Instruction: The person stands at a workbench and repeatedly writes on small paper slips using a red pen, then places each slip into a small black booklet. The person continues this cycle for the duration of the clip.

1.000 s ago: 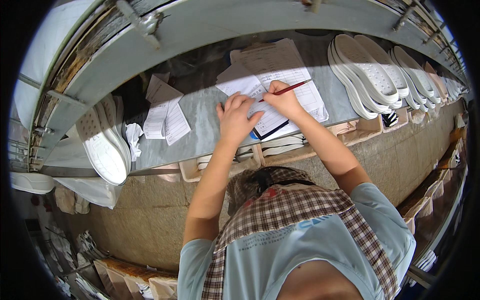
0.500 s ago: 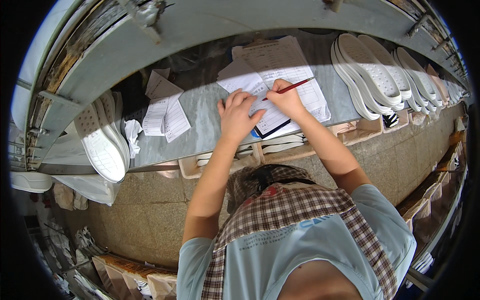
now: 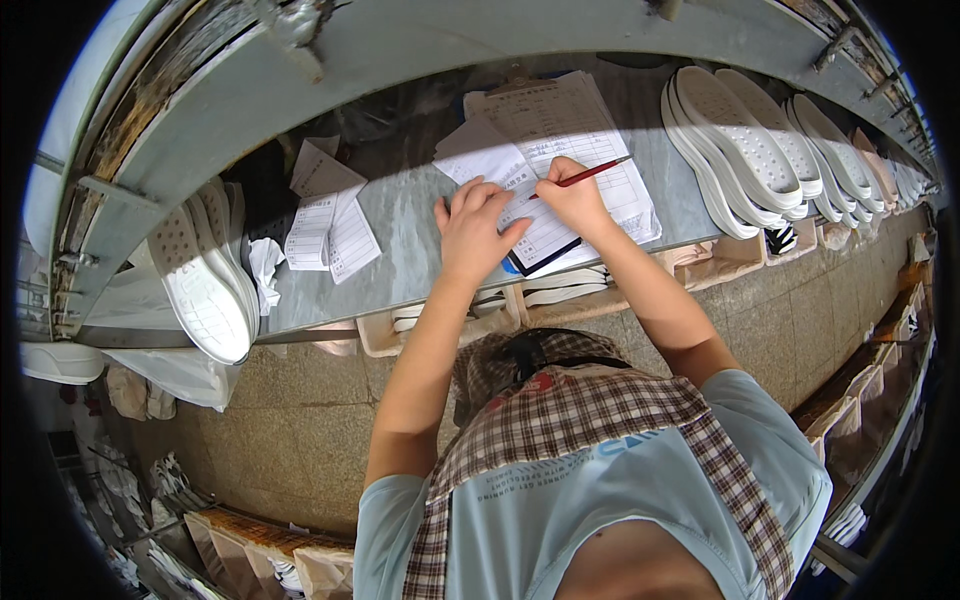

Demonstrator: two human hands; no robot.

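Note:
My right hand is closed around a red pen, its lower end at a printed paper slip. My left hand lies on the left side of that slip with its fingers stretched out. A dark pad edge shows under the slip. Beyond the hands, a clipboard with printed forms lies on the grey table, and a folded white sheet overlaps it at the left.
Several loose slips and a crumpled tissue lie on the left. White shoe soles stand at the far left, with more soles on the right. Bins sit below the table edge. A grey metal beam crosses overhead.
The right hand and pen have shifted very slightly to the right along the slip. My left hand stays in the same place.

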